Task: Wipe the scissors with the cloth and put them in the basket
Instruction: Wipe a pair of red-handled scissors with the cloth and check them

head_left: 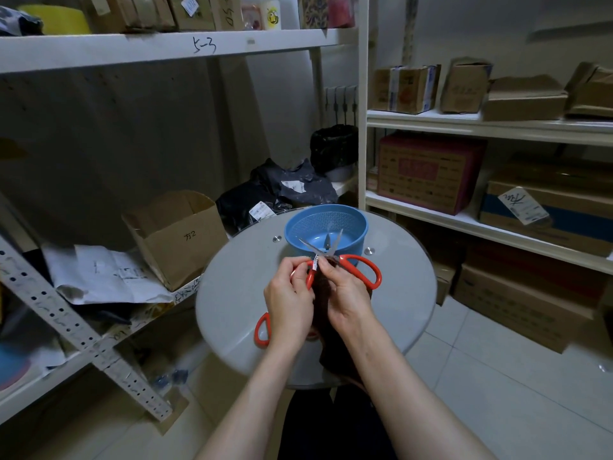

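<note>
Red-handled scissors are held open above the round grey table, blades spread over the front rim of the blue basket. My left hand grips the left red handle near the pivot. My right hand pinches a dark brown cloth against the scissors at the pivot; the cloth hangs down between my wrists. A second red handle loop lies on the table under my left hand, most of that item hidden. Something dark lies in the basket bottom.
White metal shelving stands left and right with cardboard boxes and papers. Dark plastic bags sit behind the table. The floor at right is pale tile, with boxes stacked under the right shelf.
</note>
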